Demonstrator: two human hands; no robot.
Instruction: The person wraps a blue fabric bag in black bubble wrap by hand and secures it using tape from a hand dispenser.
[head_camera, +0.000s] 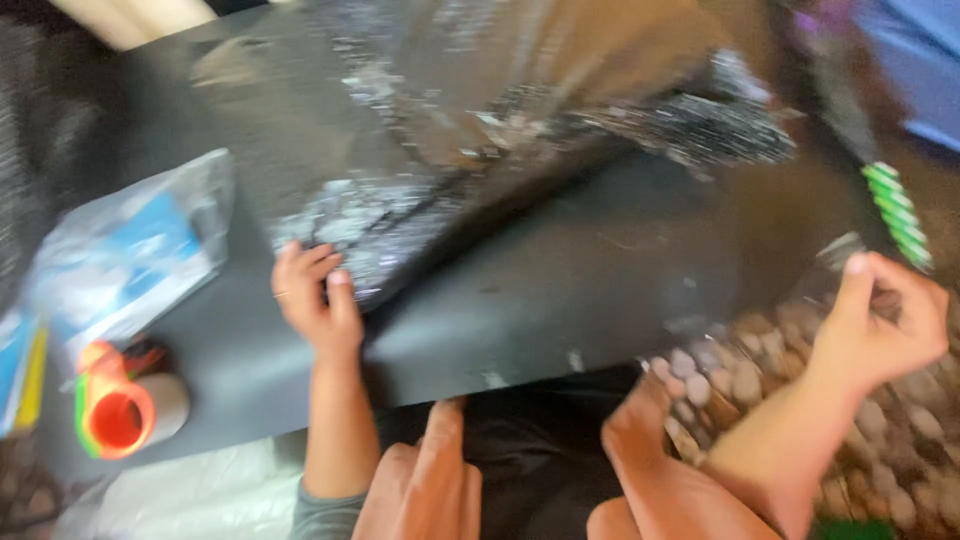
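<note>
A large black sheet (560, 290) lies in front of me, and its far part (430, 200) is covered in silver glitter and lifts up in a fold. My right hand (885, 320) is curled with the thumb up, just off the sheet's right edge, pinching a small clear piece (838, 250); blur hides what that piece is. My left hand (430, 475) is low at the near edge, with one finger stretched out to touch the sheet and nothing in it. Another person's smaller hand (312, 295), in a grey sleeve, presses on the glitter edge at the left.
A clear plastic bag (130, 250) with blue and white contents lies at the left. An orange and green roll-shaped thing (115, 405) sits below it. Green and white striped sticks (897, 215) lie at the right on a pebble-patterned surface (900, 450). White plastic (200, 500) is at the bottom left.
</note>
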